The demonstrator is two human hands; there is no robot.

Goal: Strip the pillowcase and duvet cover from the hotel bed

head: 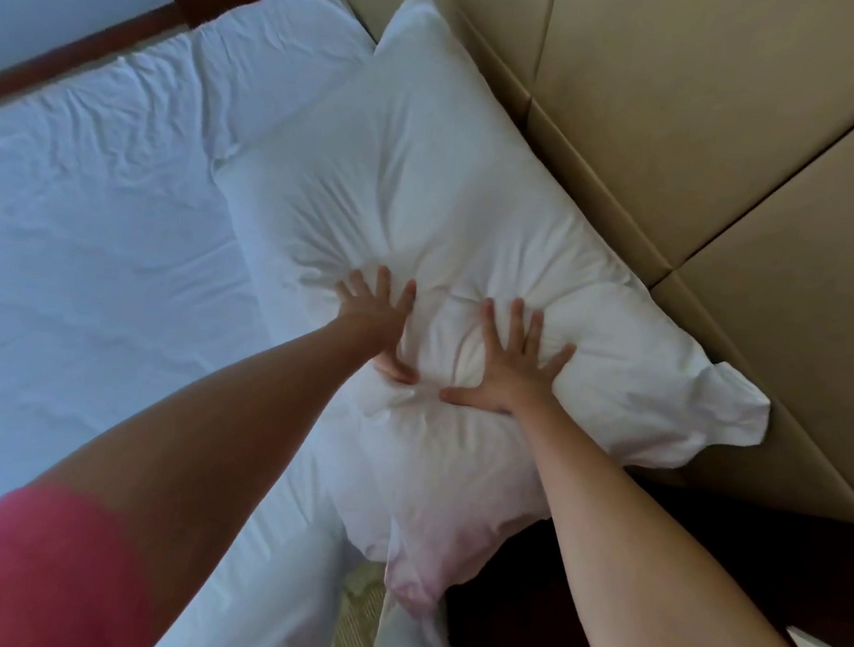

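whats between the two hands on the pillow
Only a bare strip of puckered white pillowcase on the pillow. In the head view the left hand and right hand press flat with spread fingers, apart, nothing else between them.

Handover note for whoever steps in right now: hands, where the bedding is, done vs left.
Left hand: open, fingers spread, pressing flat on the pillow.
Right hand: open, fingers spread, pressing flat on the same pillow, beside the left.
Pillow: lies at the head of the bed against the padded headboard, on the white sheet. Its white cover looks to be on, not yet pulled.
Done: nothing visibly stripped from the pillow.
Left: pillowcase off; no duvet can be made out in this view.
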